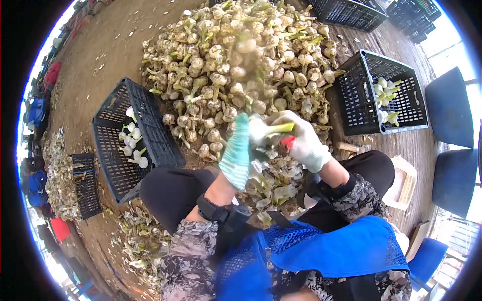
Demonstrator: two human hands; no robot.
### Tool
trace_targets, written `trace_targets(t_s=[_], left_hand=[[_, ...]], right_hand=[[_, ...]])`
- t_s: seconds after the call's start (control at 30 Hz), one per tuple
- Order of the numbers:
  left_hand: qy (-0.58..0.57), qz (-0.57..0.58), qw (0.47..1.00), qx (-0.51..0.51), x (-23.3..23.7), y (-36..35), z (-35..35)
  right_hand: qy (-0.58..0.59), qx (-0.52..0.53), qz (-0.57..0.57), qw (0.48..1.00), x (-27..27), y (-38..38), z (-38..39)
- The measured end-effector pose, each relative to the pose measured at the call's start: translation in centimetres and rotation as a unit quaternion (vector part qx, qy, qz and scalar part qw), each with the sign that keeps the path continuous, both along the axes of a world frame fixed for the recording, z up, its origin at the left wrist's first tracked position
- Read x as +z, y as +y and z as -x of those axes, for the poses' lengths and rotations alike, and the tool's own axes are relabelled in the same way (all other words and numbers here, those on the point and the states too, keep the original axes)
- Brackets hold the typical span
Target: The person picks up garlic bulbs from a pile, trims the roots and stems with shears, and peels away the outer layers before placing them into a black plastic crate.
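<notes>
R hand (307,144), white glove, is closed round the green stalk of a garlic bulb (261,130); bulb's white head sticks out toward the L hand (236,153), held up over the lap, above the near edge of the big heap; a small red bit (287,142) shows in the same R grip, too small to tell what it is. L hand, teal glove, is blurred, palm side against the bulb's head; can't tell if it grips or is just flat against it.

Unpeeled garlic heap (241,55) covers the ground in front, w/ stalks & dirty skins; loose peelings (273,188) lie betw. the knees, touching the heap's near edge.

Black crate (150,115) sits tilted on the ground at the heap's L edge, a few clean white bulbs inside; second black crate (351,95) at the heap's R edge, also w/ peeled bulbs, green stalks on. Smaller crate (86,186) farther L, beside a strip of skins. More crates (351,12) at the heap's far R corner.

Blue chairs (449,105) stand by the R edge of the ground, well apart from the hands.
</notes>
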State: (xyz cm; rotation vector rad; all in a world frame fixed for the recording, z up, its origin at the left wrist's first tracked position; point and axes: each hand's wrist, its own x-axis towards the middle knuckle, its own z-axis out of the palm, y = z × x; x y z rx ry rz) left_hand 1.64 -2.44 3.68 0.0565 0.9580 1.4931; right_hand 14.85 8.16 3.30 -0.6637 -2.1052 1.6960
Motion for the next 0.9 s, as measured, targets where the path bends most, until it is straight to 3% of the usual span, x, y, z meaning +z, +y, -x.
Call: trace_targets(t_s=[0.03,0.13,0.2,0.27,0.3,0.37,0.4,0.43,0.47,0.5,0.53,0.57,0.6,0.63,0.67,0.7,0.73,0.8,0.83,0.87,0.9], left_hand=[[0.058,0.003,0.998,0.024,-0.1,0.1,-0.4],[0.314,-0.074,0.946,0.028,0.1,-0.5,-0.7],[0.217,-0.078,0.973,-0.015,0.8,-1.1,0.2],[0.055,-0.124,0.99,-0.043,1.0,-1.2,1.0],[0.054,-0.128,0.989,-0.05,1.3,-1.2,1.2],[0.158,-0.147,0.976,0.013,1.6,-0.8,0.4],[0.225,-0.15,0.963,0.012,1.3,-0.7,0.2],[0.293,-0.149,0.944,0.013,1.0,-0.6,0.0],[0.359,-0.145,0.922,0.017,0.8,-0.5,-0.2],[0.293,-0.107,0.95,-0.007,1.2,-0.8,-0.2],[0.226,-0.069,0.971,-0.029,1.4,-1.0,-0.1],[0.161,-0.062,0.984,-0.031,1.1,-1.1,0.3],[0.178,-0.092,0.979,-0.023,0.6,-1.0,0.5],[0.195,-0.121,0.973,-0.016,0.1,-1.0,0.7],[0.211,-0.149,0.966,-0.009,-0.2,-1.0,0.8],[0.304,-0.128,0.944,-0.018,-0.1,-1.0,0.9],[0.367,-0.115,0.923,-0.035,0.1,-1.0,1.0],[0.485,-0.083,0.867,-0.077,0.8,-1.0,1.4],[0.408,-0.075,0.908,-0.064,1.4,-1.0,0.9],[0.42,-0.068,0.902,-0.073,1.0,-1.0,0.8],[0.431,-0.063,0.897,-0.08,0.6,-0.9,0.7]], right_hand=[[-0.013,-0.041,0.03,0.999,-0.3,0.2,0.1],[0.031,-0.03,-0.116,0.992,0.2,0.2,-0.1],[0.058,-0.019,0.207,0.977,0.8,1.1,-1.2],[0.092,0.032,0.12,0.988,0.7,1.8,-1.7],[0.105,0.078,-0.13,0.983,0.6,2.2,-1.5],[0.098,0.06,-0.188,0.975,0.3,1.8,-1.3],[0.082,-0.003,0.004,0.997,0.3,0.7,-1.2],[0.064,-0.069,0.196,0.976,0.4,-0.1,-0.8],[-0.074,-0.087,0.119,0.986,1.0,0.2,-0.3],[-0.212,-0.102,0.039,0.971,3.0,1.1,0.8],[-0.222,-0.122,0.019,0.967,3.4,2.2,0.5],[-0.103,-0.15,0.056,0.982,2.3,3.1,-0.9],[-0.067,-0.156,0.048,0.984,2.4,3.8,-1.1],[-0.12,-0.091,-0.01,0.988,2.4,3.9,-1.0],[-0.318,0.087,-0.273,0.904,2.7,3.6,-1.3],[-0.226,0.18,-0.174,0.941,-0.8,2.7,-2.3],[-0.268,0.277,-0.167,0.907,-2.9,1.9,-3.1],[-0.223,0.196,-0.271,0.916,-3.9,1.2,-3.6],[-0.238,0.134,-0.152,0.95,-0.9,1.1,-2.5],[-0.249,0.068,-0.033,0.966,2.2,1.7,-1.1],[-0.167,0.017,0.058,0.984,-0.8,2.6,-1.1]])
